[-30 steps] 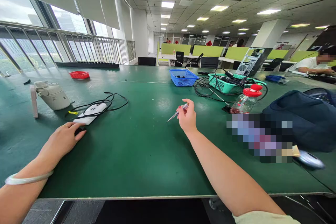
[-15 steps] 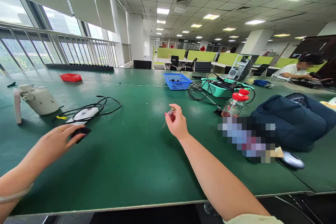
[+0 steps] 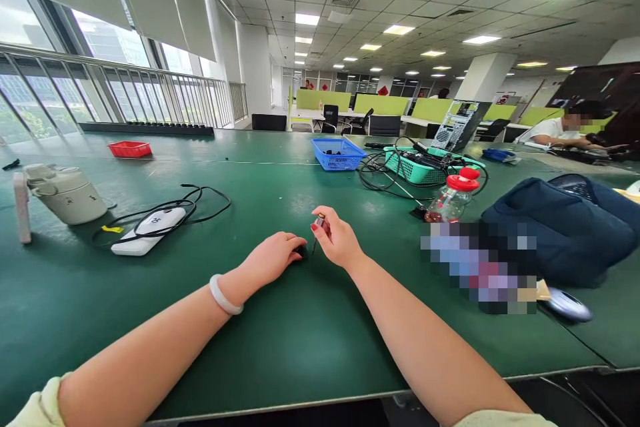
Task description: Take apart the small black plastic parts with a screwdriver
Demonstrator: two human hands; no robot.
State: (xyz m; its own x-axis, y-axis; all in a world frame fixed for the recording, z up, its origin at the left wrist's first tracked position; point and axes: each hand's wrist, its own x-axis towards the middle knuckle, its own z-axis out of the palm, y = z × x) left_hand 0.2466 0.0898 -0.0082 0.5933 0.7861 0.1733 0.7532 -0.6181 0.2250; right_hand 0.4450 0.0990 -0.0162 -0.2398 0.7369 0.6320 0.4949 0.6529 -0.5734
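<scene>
My left hand (image 3: 270,259) is closed on a small black part (image 3: 301,251) at the middle of the table; the fingers cover most of it, so its kind does not show. Just to the right, my right hand (image 3: 336,240) pinches a small screwdriver (image 3: 321,220) by its handle. The thin shaft points down toward the table, close beside the black part. Whether the tip touches anything I cannot tell.
On the green table (image 3: 260,353) lies a white power bank (image 3: 150,230) with a black cable, near a cream flask (image 3: 67,193). Farther back are red (image 3: 130,149), blue (image 3: 339,159) and green baskets (image 3: 417,170). A jar (image 3: 450,200) and dark blue bag (image 3: 555,233) stand right.
My left hand has carried the black part rightward, from beside the power bank to beside my right hand. The screwdriver has turned more upright.
</scene>
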